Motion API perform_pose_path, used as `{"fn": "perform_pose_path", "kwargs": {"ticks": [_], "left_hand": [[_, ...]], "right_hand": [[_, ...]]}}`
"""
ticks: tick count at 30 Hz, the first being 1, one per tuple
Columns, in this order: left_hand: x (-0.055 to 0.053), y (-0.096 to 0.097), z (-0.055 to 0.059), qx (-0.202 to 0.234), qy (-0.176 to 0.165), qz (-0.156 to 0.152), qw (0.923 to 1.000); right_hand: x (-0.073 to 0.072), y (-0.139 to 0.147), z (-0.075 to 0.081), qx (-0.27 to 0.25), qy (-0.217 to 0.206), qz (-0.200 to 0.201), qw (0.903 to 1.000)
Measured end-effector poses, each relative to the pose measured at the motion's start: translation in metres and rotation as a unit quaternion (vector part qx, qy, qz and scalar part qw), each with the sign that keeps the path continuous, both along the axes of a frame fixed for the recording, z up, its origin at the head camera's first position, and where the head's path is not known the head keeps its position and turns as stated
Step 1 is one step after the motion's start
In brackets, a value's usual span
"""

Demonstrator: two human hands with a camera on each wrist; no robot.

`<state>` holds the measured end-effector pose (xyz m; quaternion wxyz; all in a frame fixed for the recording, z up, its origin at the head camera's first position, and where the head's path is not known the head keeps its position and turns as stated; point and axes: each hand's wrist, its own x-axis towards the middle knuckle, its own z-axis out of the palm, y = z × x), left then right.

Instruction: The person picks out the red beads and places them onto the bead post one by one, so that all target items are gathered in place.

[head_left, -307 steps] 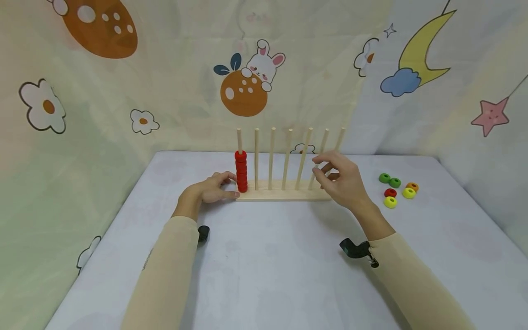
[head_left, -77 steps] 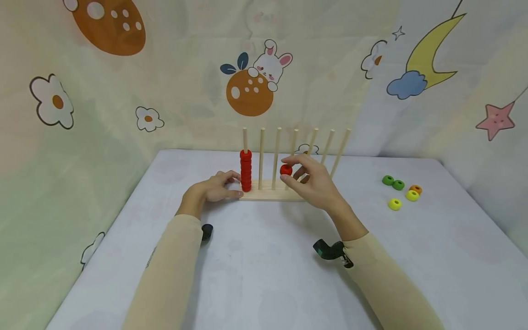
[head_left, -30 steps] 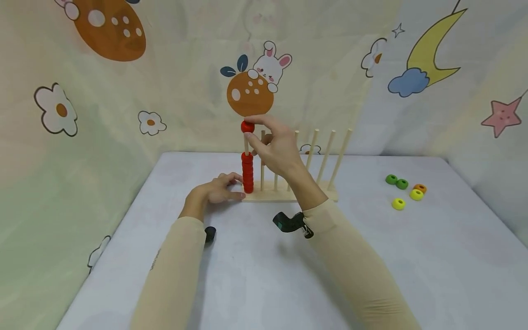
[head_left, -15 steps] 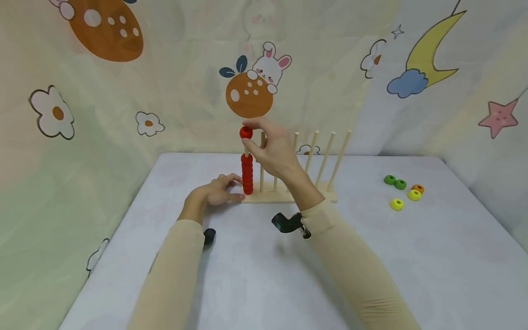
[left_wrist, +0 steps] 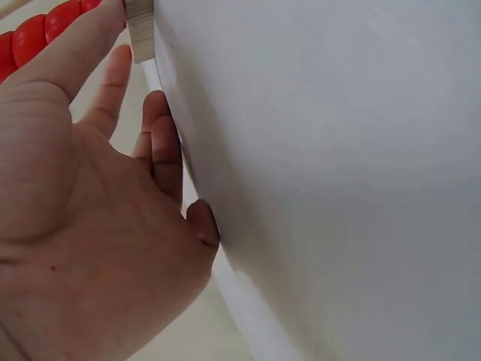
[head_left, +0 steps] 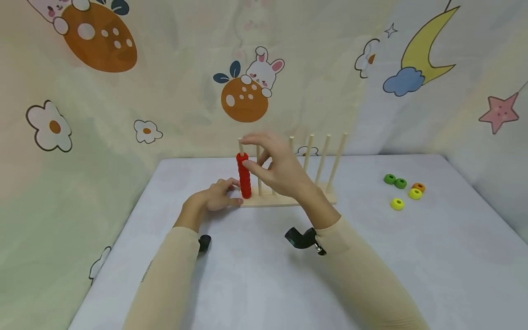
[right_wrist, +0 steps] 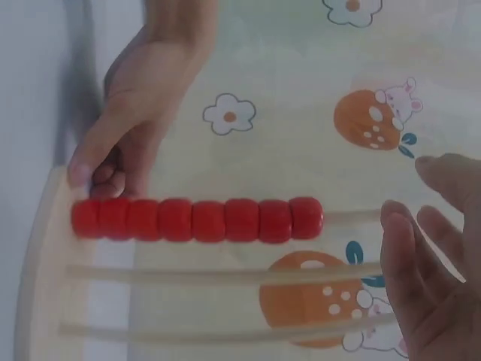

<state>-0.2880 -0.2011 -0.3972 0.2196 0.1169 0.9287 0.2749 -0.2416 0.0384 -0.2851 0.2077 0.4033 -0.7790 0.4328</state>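
A wooden peg rack (head_left: 284, 200) with several upright pegs stands on the table. A stack of red beads (head_left: 244, 178) fills most of its leftmost peg; the bare peg tip shows above. My left hand (head_left: 212, 196) grips the left end of the base, thumb at the near edge and fingers at the far side. My right hand (head_left: 278, 165) is beside the top of the leftmost peg, thumb and index finger spread apart, no bead between them. In the right wrist view, the right hand's fingertips (right_wrist: 394, 218) are near the peg tip, away from the red beads (right_wrist: 210, 220).
Right of the rack lie loose beads: two green beads (head_left: 394, 181), an orange bead (head_left: 419, 187) and two yellow beads (head_left: 415, 194). The white table (head_left: 247, 275) reaches back to a patterned cloth backdrop (head_left: 185, 91). The right forearm crosses in front of the rack.
The red bead that my right hand pinched at the peg's top is now on the stack. My right thumb and index finger have parted. The left hand stays at the base.
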Motion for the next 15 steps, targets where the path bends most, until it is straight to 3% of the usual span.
{"fn": "perform_pose_path", "kwargs": {"ticks": [5,10,15], "left_hand": [[0.010,-0.008,0.010,-0.028,-0.009,-0.038,0.9989],[0.027,-0.022,0.027,-0.072,-0.009,-0.082,0.9940],[0.044,-0.027,0.033,-0.103,0.013,-0.092,0.9903]], "right_hand": [[0.018,0.025,-0.013,0.015,-0.014,0.020,0.9996],[0.023,0.047,-0.031,0.028,-0.036,0.018,0.9988],[0.025,0.067,-0.042,0.044,-0.055,-0.004,0.9975]]}}
